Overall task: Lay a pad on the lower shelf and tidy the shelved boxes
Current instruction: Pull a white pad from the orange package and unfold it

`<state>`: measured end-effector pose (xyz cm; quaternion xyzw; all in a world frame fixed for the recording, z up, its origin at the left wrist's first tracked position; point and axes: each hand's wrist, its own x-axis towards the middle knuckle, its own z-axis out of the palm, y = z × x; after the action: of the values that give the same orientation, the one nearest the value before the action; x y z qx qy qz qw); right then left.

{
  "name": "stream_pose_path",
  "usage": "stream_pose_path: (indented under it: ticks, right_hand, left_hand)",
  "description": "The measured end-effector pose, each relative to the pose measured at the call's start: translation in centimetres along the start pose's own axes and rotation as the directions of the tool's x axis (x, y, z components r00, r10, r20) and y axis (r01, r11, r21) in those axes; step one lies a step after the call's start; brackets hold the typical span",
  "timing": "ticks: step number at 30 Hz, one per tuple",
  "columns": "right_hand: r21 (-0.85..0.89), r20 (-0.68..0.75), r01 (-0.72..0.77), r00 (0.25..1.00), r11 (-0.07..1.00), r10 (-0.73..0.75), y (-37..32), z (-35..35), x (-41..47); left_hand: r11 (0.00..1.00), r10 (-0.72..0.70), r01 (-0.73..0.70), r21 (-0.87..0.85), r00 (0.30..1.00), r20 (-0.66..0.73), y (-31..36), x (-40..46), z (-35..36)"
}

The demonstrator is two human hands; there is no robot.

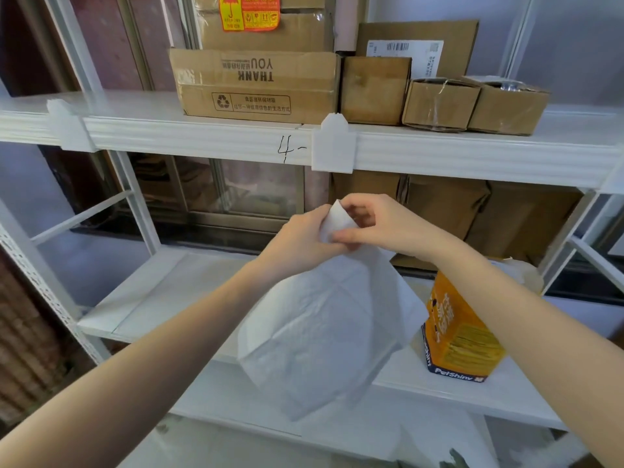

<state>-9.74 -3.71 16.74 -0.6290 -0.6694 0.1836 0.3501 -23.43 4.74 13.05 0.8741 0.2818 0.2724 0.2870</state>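
A white quilted pad (320, 332), partly folded, hangs in front of the lower shelf (162, 298). My left hand (300, 234) and my right hand (378, 224) both pinch its top corner, close together. The pad's lower part droops over the shelf's front edge. On the upper shelf (202, 136) stand several cardboard boxes: a large "THANK YOU" box (256, 86), upside down, a medium box (374, 89) and two small tilted boxes (439, 103) (506, 106) at the right.
An orange PetShiny pack (459, 329) stands on the lower shelf at the right, beside the pad. Brown cardboard boxes (472, 211) fill the back right of that shelf. White rack posts (67, 62) frame both sides. A bracket (334, 146) juts from the upper shelf edge.
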Motion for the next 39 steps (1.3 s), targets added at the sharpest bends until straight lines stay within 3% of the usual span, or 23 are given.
stream_pose_path:
  ticks: [4,16,19,21,24,28,33,39]
  right_hand:
    - [-0.066,-0.048,0.021,0.999,0.998,-0.024,-0.2,-0.4,0.2]
    - [-0.145,-0.329,0.083,0.936,0.986,-0.127,-1.4,-0.5,1.3]
    - [-0.205,-0.225,0.056,0.969,0.977,-0.103,-0.7,-0.6,1.4]
    - [-0.212,-0.119,0.004,0.992,0.977,-0.03,-0.3,-0.7,1.1]
    - [-0.19,-0.082,-0.05,0.996,0.98,0.035,0.1,-1.1,0.6]
    - [-0.182,-0.148,-0.028,0.989,0.983,0.001,-0.1,-1.4,0.5]
    - [-0.169,-0.304,-0.027,0.952,0.985,-0.026,-0.4,-2.5,0.7]
    - [-0.214,-0.298,-0.04,0.954,0.976,-0.026,0.8,-2.4,0.4]
  left_hand:
    - [0.998,0.054,-0.055,0.015,0.997,0.049,-0.2,0.2,-0.9]
    - [0.996,0.059,-0.049,-0.069,0.986,0.155,0.0,0.0,-2.4]
    - [0.995,0.074,-0.067,-0.073,0.991,0.108,-0.3,0.0,-3.0]
    - [0.988,0.058,-0.042,-0.151,0.993,0.103,-0.5,-0.1,-3.5]
    - [0.954,0.012,0.011,-0.3,0.997,0.076,-0.8,-0.3,-4.0]
    - [0.946,-0.041,0.078,-0.313,0.992,0.123,-0.9,-0.7,-3.8]
    - [0.972,-0.164,0.196,-0.129,0.96,0.229,-2.7,-1.6,-3.6]
    - [0.937,-0.171,0.22,-0.273,0.966,0.193,-3.1,-2.2,-4.1]
